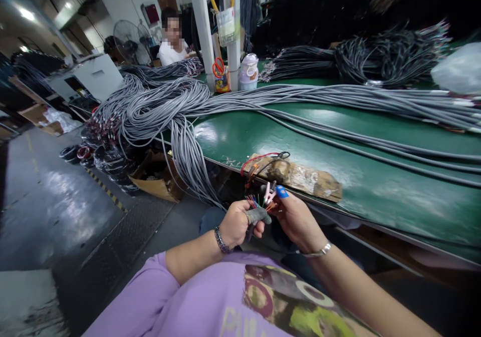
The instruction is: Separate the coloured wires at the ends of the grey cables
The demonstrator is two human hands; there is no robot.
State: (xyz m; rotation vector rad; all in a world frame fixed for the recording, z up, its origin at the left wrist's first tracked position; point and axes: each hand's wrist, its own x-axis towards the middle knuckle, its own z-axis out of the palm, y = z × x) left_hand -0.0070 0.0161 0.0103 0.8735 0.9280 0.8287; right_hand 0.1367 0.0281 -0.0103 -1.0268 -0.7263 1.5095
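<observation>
The left hand (pixel 237 223) is pinching thin coloured wires (pixel 254 202) before the edge of the green workbench (pixel 233 132); the right hand (pixel 296 218) is curling close beside them, its hold undeterminable. Beyond, a worn wooden board (pixel 310 179) and grey cables (pixel 160 107) are lying there.

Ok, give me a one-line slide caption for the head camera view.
Left hand holding fine coloured wires, right hand close beside it, at a green workbench draped with grey cables.
</observation>
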